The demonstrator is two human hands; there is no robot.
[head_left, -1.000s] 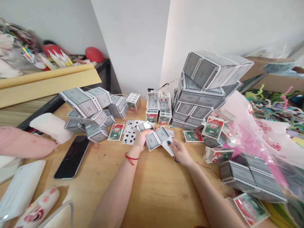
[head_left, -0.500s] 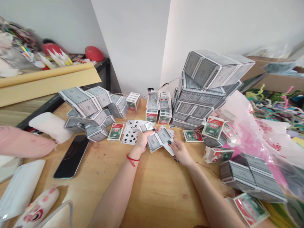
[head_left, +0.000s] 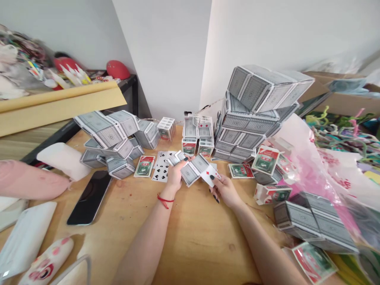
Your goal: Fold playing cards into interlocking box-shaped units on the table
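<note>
My left hand point(head_left: 175, 174), a red string round its wrist, pinches several joined playing cards point(head_left: 190, 172) with grey patterned backs facing up. Between the thumb and fingers of my right hand point(head_left: 224, 188) is a single ace of diamonds point(head_left: 209, 174), face up. Its upper left edge overlaps or meets the right end of the grey-backed cards; whether it is tucked in I cannot tell. Face-up spade cards point(head_left: 162, 168) lie on the table just behind my left hand. A red and green card box point(head_left: 144, 166) sits left of them, another card box point(head_left: 242, 170) to the right.
Folded-card blocks form a tall stack point(head_left: 249, 118) at back right and a lower stack point(head_left: 109, 138) at left. Card boxes point(head_left: 197, 146) stand centre back. A phone point(head_left: 89, 198) lies left; more card blocks point(head_left: 311, 217) and plastic wrapping point(head_left: 335, 170) cover the right side.
The card in my right hand has turned so its ace of diamonds face shows. The grey-backed cards in my left hand have shifted slightly left and up.
</note>
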